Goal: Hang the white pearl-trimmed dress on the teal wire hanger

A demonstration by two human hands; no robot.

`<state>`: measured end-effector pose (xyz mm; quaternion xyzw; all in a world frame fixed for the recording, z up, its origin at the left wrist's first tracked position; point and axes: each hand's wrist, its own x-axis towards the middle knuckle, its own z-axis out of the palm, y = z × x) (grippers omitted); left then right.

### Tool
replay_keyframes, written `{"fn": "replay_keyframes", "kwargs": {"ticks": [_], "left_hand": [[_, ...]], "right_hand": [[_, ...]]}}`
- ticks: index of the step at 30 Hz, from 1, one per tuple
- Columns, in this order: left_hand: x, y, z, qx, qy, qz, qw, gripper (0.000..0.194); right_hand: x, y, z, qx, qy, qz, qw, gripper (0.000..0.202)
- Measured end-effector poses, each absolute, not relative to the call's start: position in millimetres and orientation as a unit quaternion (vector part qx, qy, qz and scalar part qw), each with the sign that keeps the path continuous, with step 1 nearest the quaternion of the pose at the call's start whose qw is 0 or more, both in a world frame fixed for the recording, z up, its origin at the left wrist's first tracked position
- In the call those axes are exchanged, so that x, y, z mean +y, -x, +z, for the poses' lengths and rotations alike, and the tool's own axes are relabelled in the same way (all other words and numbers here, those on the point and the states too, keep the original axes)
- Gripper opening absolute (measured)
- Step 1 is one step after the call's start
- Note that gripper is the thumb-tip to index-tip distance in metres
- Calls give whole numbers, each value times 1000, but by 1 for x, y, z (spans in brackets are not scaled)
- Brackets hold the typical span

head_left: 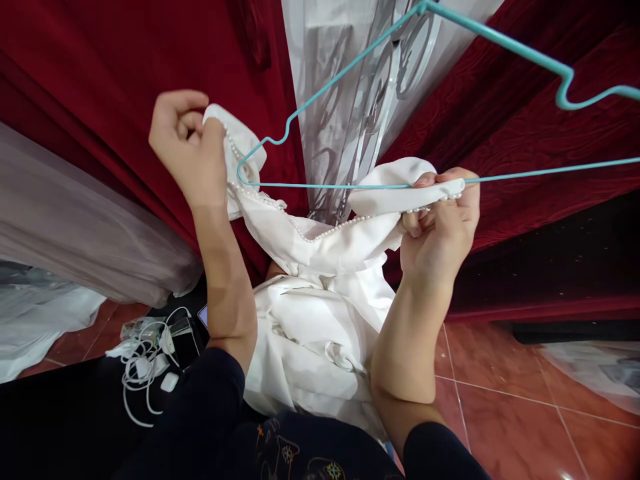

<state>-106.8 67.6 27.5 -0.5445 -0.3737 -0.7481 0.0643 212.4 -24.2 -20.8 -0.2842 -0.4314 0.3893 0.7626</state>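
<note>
A white dress (320, 313) with a pearl-beaded neckline hangs down over my lap, its top stretched between both hands. My left hand (187, 143) pinches one shoulder edge of it, fingers closed. On the other side my right hand (443, 223) grips the opposite beaded edge, close against the lower bar of a turquoise hanger (345, 73). The hanger's left end lies at the dress's left shoulder opening, while its right part extends bare out of view. Whether my right fingers also hold the bar is hard to see.
Dark red curtains (125, 60) hang ahead, with white fabric and a scrolled metal frame (387, 100) between them. At lower left, white cables (143, 373), a phone (185, 343) and a small white case (170, 382) lie on a black surface. Red tiles (505, 393) cover the floor.
</note>
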Motion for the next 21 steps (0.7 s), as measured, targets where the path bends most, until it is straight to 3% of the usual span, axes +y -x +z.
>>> {"fn": "replay_keyframes", "kwargs": {"ticks": [2, 7, 11, 12, 13, 17, 21], "left_hand": [[66, 88, 51, -377, 588, -714, 51, 19], [49, 44, 62, -301, 698, -622, -189, 24], [10, 19, 30, -196, 630, -734, -162, 46], [-1, 13, 18, -197, 601, -756, -166, 42], [-11, 6, 6, -237, 587, -738, -235, 34], [-27, -21, -34, -351, 595, -587, -423, 41], [-14, -48, -39, -329, 511, -660, -441, 37]], "right_hand": [[-22, -212, -22, -430, 293, 386, 762, 34], [-18, -211, -24, -429, 309, 380, 759, 35], [-17, -212, -24, -428, 316, 389, 752, 35], [-17, -212, -24, -426, 314, 392, 753, 34], [-16, -213, -24, -424, 313, 392, 754, 34], [-13, -213, -23, -424, 319, 395, 750, 36], [-17, -209, -17, -420, 332, 392, 748, 37]]}}
